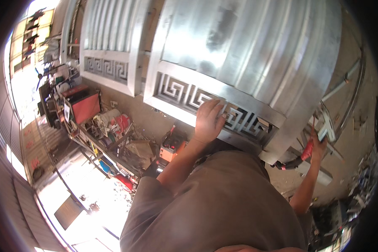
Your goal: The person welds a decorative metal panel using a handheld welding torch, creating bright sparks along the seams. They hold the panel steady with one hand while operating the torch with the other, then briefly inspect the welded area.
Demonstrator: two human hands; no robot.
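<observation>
Galvanised steel fills the upper part of the view — a tall gate panel (248, 46) of ribbed sheet with a band of square-spiral fretwork along its lower rail. The left hand (209, 119) lies flat on that fretwork band (235, 117), fingers spread and pressing, not clenched round anything. The right hand (317, 145) is off at the panel's right corner, closed on a red-handled tool (305, 153) with a dark cable trailing from it; its exact kind is too blurred to tell, though it looks like a welding holder.

By my judgement the step in hand is steadying the panel while the corner joint gets worked. A next move would call for the left hand holding the frame firm and the tool tip brought cleanly to the seam near the grey metal bracket (327, 128).

A second matching panel (109, 46) stands to the left. Below it a cluttered shelf rack (109, 138) carries a red box-shaped case (85, 107), rags and red containers; a small orange machine (172, 148) sits on the floor.
</observation>
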